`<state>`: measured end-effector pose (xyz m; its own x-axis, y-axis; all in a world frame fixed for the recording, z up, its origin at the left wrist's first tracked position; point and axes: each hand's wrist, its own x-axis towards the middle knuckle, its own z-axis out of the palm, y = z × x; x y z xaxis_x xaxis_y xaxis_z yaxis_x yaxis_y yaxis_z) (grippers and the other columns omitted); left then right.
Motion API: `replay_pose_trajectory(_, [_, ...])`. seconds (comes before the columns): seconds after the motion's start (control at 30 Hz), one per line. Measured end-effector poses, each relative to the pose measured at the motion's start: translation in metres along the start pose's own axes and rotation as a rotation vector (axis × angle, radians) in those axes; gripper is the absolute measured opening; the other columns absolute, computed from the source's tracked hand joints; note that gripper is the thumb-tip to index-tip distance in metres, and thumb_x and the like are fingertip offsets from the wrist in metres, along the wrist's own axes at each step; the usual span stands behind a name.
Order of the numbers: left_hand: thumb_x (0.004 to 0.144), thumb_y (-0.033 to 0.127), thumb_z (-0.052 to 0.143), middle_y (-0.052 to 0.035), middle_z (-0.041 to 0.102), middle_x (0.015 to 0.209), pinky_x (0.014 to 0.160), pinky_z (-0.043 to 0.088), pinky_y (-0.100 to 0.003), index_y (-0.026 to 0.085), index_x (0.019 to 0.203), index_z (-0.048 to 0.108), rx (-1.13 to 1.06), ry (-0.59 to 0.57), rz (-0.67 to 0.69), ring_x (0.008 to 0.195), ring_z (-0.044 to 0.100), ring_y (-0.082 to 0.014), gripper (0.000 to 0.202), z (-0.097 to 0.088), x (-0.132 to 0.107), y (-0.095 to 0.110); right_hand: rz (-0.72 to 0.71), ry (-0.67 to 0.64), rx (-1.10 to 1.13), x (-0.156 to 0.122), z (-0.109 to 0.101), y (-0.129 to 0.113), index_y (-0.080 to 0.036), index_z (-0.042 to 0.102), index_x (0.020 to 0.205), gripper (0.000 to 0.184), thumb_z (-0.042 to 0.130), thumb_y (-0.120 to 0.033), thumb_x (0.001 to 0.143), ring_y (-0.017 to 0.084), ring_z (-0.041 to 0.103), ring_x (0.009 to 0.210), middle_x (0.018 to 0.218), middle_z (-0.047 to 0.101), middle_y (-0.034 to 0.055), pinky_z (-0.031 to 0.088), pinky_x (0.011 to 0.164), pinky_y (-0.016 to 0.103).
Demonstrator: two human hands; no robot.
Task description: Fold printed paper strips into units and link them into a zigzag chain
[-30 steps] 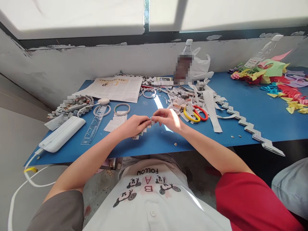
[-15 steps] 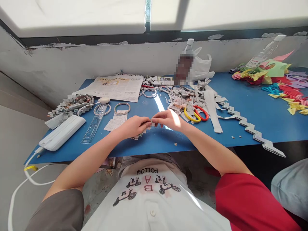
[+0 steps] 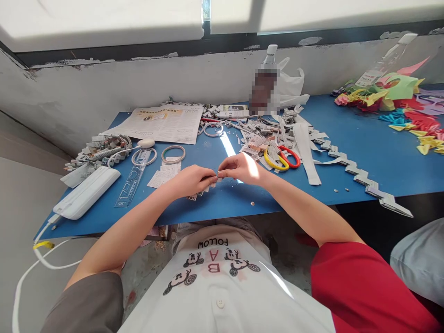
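Observation:
Just above the table's front edge, my left hand (image 3: 194, 179) is closed on a short zigzag chain of folded newspaper (image 3: 192, 197), most of which its fingers hide. My right hand (image 3: 239, 167) meets it, thumb and fingertips pinching the chain's right end. How the paper pieces fit together there is too small to make out. Left of my hands lie cut newspaper pieces (image 3: 163, 175) and a roll of tape (image 3: 173, 154). To the right, scissors (image 3: 281, 158) with yellow and red handles rest on a heap of newspaper strips (image 3: 260, 136).
A newspaper sheet (image 3: 157, 122), a clear ruler (image 3: 132, 182) and a white corded case (image 3: 86, 192) are on the left. A long folded-paper chain (image 3: 360, 177) overhangs the right front edge. Bottles (image 3: 271, 58) and colored paper (image 3: 404, 92) stand behind. Someone's knee (image 3: 419, 263) is at lower right.
The view has tilted slightly, so the table sits a little higher. My right hand's fingers have shifted a bit around the chain's end. My left hand keeps its hold.

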<state>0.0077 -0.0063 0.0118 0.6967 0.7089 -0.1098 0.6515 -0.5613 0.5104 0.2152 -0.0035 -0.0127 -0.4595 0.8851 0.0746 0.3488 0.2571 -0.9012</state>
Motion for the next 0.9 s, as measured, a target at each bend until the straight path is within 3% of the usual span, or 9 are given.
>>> replay_pose_trajectory(0.23, [0.091,0.033,0.044,-0.0038,0.070,0.073,0.054,0.037,-0.022,0.016,0.093,0.070,0.019,0.024,0.018,0.058,0.059,-0.0131,0.032,-0.001,0.003,-0.001,0.000,0.069,0.019,0.003,0.013,0.006,-0.016,0.063,0.079,0.018,0.064,-0.035,0.079,0.013,0.059,0.063,0.072,0.068,0.0024,0.044,0.055,0.024])
replay_pose_trajectory(0.43, [0.091,0.035,0.042,0.0001,0.061,0.058,0.052,0.034,-0.022,0.016,0.080,0.067,-0.060,0.163,0.024,0.051,0.051,-0.0112,0.033,-0.002,0.002,0.003,-0.047,0.172,0.143,0.006,0.015,0.001,-0.016,0.060,0.078,0.019,0.065,-0.035,0.081,0.012,0.058,0.058,0.067,0.065,0.0016,0.048,0.058,0.026])
replay_pose_trajectory(0.6, [0.091,0.039,0.044,0.0005,0.059,0.058,0.051,0.036,-0.023,0.016,0.079,0.064,-0.244,0.276,-0.034,0.050,0.049,-0.0110,0.033,0.003,0.002,0.005,-0.030,0.156,0.268,0.009,0.006,0.000,-0.015,0.061,0.080,0.029,0.060,-0.044,0.084,0.014,0.060,0.061,0.069,0.064,0.0037,0.050,0.057,0.028])
replay_pose_trajectory(0.73, [0.090,0.043,0.044,-0.0039,0.065,0.068,0.052,0.040,-0.025,0.015,0.079,0.063,-0.416,0.248,-0.078,0.056,0.053,-0.0134,0.036,0.005,0.004,0.002,0.013,0.078,0.265,0.008,0.004,0.002,-0.014,0.063,0.080,0.036,0.067,-0.050,0.078,0.014,0.060,0.060,0.070,0.065,0.0045,0.049,0.054,0.027])
replay_pose_trajectory(0.9, [0.090,0.053,0.043,-0.0098,0.070,0.083,0.069,0.049,-0.030,0.013,0.088,0.064,-0.779,0.125,-0.103,0.075,0.064,-0.0184,0.046,0.002,0.006,0.000,-0.022,0.123,0.260,0.008,0.005,0.003,-0.017,0.056,0.069,0.035,0.073,-0.047,0.073,0.012,0.054,0.054,0.060,0.060,0.0001,0.044,0.052,0.027])
